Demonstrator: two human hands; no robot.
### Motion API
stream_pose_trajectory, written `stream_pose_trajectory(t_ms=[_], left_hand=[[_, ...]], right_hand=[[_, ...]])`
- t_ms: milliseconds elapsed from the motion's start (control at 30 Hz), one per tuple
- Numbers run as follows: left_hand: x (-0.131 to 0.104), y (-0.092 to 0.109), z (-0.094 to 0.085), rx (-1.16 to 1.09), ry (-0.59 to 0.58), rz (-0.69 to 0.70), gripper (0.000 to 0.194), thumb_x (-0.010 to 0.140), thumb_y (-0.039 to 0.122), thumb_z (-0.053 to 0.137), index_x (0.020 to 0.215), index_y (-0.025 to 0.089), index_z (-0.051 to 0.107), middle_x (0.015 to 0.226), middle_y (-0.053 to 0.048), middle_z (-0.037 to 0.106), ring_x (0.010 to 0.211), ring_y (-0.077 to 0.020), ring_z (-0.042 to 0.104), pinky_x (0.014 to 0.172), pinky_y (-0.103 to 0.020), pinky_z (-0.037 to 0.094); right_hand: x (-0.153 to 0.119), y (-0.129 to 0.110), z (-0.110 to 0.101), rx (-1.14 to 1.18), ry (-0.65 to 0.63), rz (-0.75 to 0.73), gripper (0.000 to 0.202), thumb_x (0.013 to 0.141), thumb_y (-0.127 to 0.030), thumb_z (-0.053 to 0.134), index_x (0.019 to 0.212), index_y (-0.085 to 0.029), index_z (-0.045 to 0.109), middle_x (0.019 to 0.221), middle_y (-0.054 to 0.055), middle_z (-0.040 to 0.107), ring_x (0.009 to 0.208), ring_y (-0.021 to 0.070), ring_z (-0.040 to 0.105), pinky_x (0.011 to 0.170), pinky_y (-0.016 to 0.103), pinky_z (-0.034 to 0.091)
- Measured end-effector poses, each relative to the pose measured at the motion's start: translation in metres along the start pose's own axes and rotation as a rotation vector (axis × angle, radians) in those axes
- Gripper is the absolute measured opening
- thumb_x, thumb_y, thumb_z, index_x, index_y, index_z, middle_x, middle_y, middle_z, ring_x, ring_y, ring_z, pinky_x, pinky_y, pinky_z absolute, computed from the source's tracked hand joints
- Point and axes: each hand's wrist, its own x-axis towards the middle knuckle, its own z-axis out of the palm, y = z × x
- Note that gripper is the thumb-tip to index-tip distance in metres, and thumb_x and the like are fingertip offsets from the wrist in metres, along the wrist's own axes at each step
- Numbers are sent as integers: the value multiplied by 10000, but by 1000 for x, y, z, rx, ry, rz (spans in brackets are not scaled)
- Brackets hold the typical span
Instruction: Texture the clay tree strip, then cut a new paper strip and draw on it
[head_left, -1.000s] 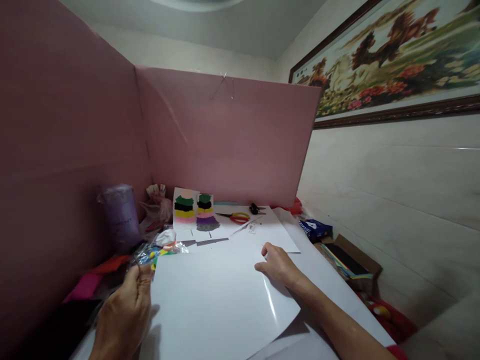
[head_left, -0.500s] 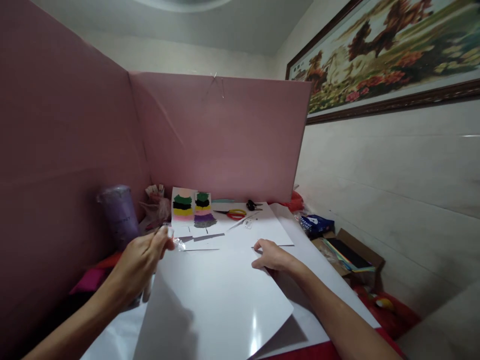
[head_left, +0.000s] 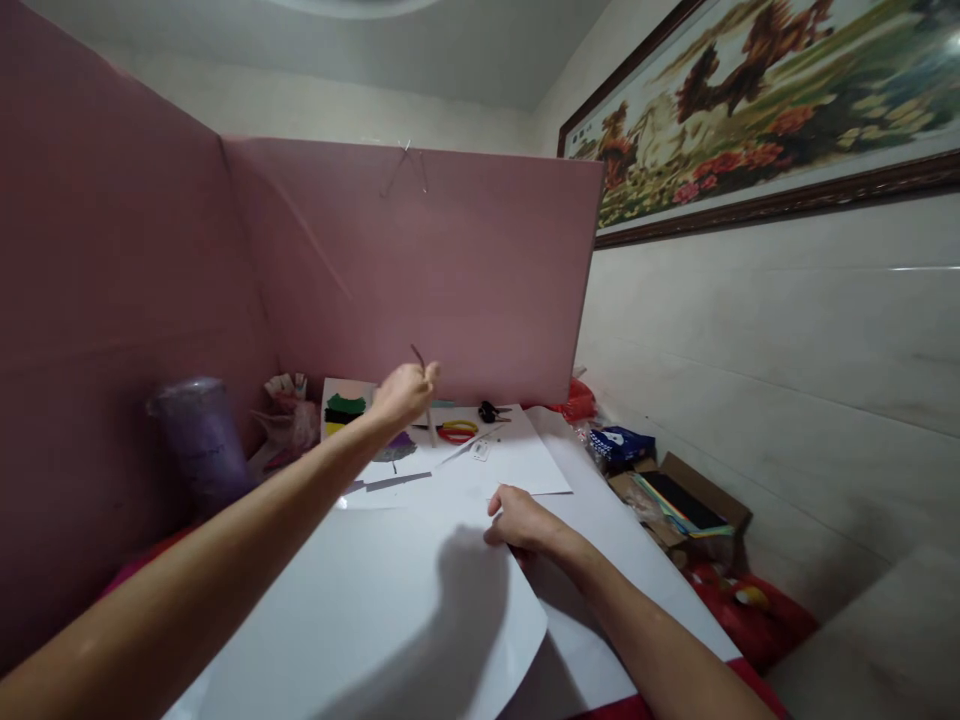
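Observation:
My left hand [head_left: 407, 392] is raised over the far part of the table, its fingers closed on a thin strip [head_left: 431, 430]. The strip is dark at its upper end and pale below; its exact kind is unclear. At the far right edge of a large white sheet [head_left: 375, 600], my right hand [head_left: 517, 515] pinches the sheet, with some fingers hidden. The sheet's near right corner curls up. Behind the left hand lie red-and-yellow scissors [head_left: 457, 431] and a card with painted colour bands [head_left: 345, 404], partly covered by the arm.
Black-handled scissors [head_left: 491, 411] lie on another white sheet [head_left: 529, 455]. A purple cylinder [head_left: 202, 440] stands at left. To the right are a blue packet [head_left: 621, 443] and a cardboard box [head_left: 701, 490] of coloured sheets. A pink panel [head_left: 420, 260] rises behind.
My left hand has moved up, right and away from me; a thin strip now shows in it, and the clear plastic by its fingers is out of sight. My right hand stays at the sheet's edge.

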Motion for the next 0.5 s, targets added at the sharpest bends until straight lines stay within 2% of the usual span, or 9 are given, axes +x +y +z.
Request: stream_pose_trajectory(t_ms=[67, 133, 233, 367, 433, 500], left_hand=[[7, -3, 31, -83, -117, -57, 465, 914, 398, 405, 607, 124, 621, 554, -49, 541, 535, -152, 505, 569, -286, 356], [9, -10, 61, -165, -205, -126, 456, 914, 379, 412, 577, 128, 591, 461, 5, 428, 431, -117, 400, 496, -275, 313], [10, -22, 92, -280, -291, -228, 450, 936, 367, 370, 582, 146, 539, 435, 46, 348, 384, -86, 310, 451, -251, 270], [13, -37, 107, -362, -384, -383, 501, 950, 420, 342, 553, 158, 499, 417, 45, 348, 355, -64, 249, 421, -225, 204], [14, -45, 106, -373, -430, -455, 465, 912, 411, 448, 526, 157, 496, 397, 32, 363, 342, -59, 230, 411, -225, 163], [12, -55, 100, -404, -461, -494, 374, 848, 329, 560, 521, 158, 498, 389, 30, 372, 338, -55, 219, 405, -222, 134]], right_hand=[[5, 5, 0, -19, -62, -29, 208, 630, -133, 558, 833, -174, 547, 364, -74, 456, 315, 131, 460, 337, 201, 335], [10, 10, -1, -28, -133, -67, 79, 627, -141, 546, 691, -185, 530, 342, -58, 463, 306, 131, 471, 324, 193, 341], [15, 14, -2, -12, -198, -101, 67, 612, -136, 530, 598, -193, 497, 321, -57, 456, 303, 129, 493, 312, 170, 329], [19, 17, -2, 29, -197, -75, 89, 595, -137, 538, 661, -197, 527, 346, -60, 490, 313, 135, 523, 301, 156, 317], [21, 19, -2, 41, -198, -75, 116, 583, -138, 545, 680, -201, 530, 358, -61, 499, 314, 136, 523, 297, 158, 315], [23, 22, -2, 59, -200, -83, 131, 575, -139, 546, 686, -206, 526, 365, -64, 499, 314, 136, 518, 295, 163, 314]])
